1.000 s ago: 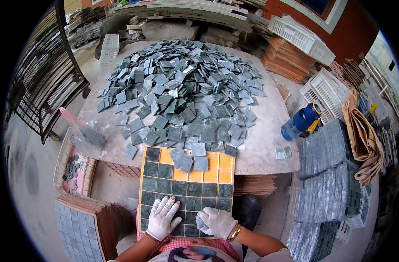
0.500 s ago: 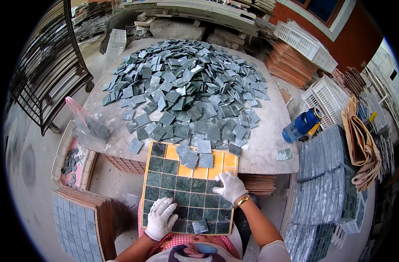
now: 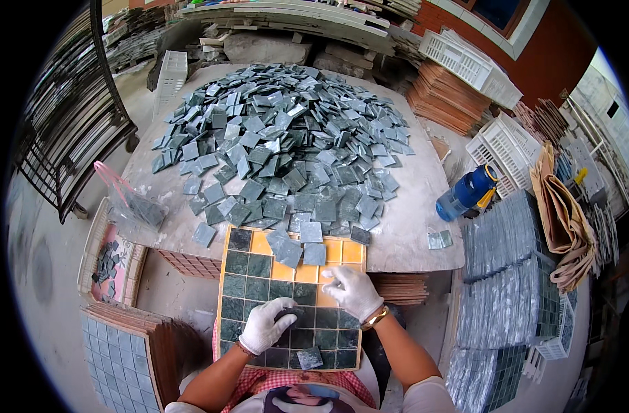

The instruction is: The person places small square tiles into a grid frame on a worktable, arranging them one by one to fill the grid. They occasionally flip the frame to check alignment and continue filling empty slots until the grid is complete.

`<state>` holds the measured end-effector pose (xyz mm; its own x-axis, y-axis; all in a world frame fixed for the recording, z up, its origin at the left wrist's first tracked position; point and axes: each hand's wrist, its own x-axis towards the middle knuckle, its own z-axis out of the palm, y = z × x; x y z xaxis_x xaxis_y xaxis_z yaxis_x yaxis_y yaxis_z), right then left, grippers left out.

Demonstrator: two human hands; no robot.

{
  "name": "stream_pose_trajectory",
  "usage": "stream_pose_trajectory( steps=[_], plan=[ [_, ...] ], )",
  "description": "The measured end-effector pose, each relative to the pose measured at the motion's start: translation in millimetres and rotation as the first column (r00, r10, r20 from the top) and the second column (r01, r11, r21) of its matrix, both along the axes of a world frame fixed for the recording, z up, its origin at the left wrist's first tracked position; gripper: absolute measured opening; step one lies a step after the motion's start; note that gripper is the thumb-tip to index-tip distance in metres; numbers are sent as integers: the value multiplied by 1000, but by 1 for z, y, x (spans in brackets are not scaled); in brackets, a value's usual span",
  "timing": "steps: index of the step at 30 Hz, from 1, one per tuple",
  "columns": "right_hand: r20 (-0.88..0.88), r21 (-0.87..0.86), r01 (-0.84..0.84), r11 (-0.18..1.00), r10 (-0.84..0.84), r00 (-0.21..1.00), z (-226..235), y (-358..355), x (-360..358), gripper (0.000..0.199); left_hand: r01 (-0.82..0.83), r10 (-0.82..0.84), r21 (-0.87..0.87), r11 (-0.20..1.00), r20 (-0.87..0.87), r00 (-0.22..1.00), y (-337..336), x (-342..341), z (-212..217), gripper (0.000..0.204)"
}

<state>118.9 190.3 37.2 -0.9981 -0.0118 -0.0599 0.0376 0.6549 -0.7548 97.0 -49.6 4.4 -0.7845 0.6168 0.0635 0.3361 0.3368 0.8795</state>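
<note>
A yellow grid board (image 3: 306, 274) lies against the table's near edge, over my lap, with dark green square tiles (image 3: 281, 290) in most of its cells. My left hand (image 3: 267, 326), in a white glove, is over the lower middle of the board, fingers bent and thumb apart. To its right my gloved right hand (image 3: 355, 292) hovers by the board's right side, its fingers bent and apart beside a bare yellow cell. No tile shows in either hand. Several loose grey-green tiles (image 3: 314, 254) lie across the board's upper cells. Another loose tile (image 3: 310, 358) rests near its lower edge.
A large heap of square tiles (image 3: 287, 131) covers the table (image 3: 411, 241). A blue bottle (image 3: 466, 193) stands at the right, near stacked tile sheets (image 3: 500, 289). To the left are a plastic bag (image 3: 132, 203), a tray (image 3: 87, 275) and stacked boards (image 3: 121, 358).
My left hand has lifted from lying flat and shifted right. The right hand has drawn down slightly, and a cell by its fingers that looked dark now shows yellow. The whole view has shifted a little.
</note>
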Motion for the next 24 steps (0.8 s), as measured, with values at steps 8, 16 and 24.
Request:
stream_pose_trajectory(
  steps=[8,16,24],
  plan=[
    [-372,333,219,917,-86,924,-46,113,-57,28,-86,103,91,992,-199,975,-5,-6,-28,26],
    [258,-589,411,696,-320,912,-18,66,-26,23,-197,210,196,961,-48,976,-15,-4,-29,24],
    [-406,407,40,912,142,903,-46,-7,47,23,-667,258,583,464,632,731,-56,-29,-34,29]
  ],
)
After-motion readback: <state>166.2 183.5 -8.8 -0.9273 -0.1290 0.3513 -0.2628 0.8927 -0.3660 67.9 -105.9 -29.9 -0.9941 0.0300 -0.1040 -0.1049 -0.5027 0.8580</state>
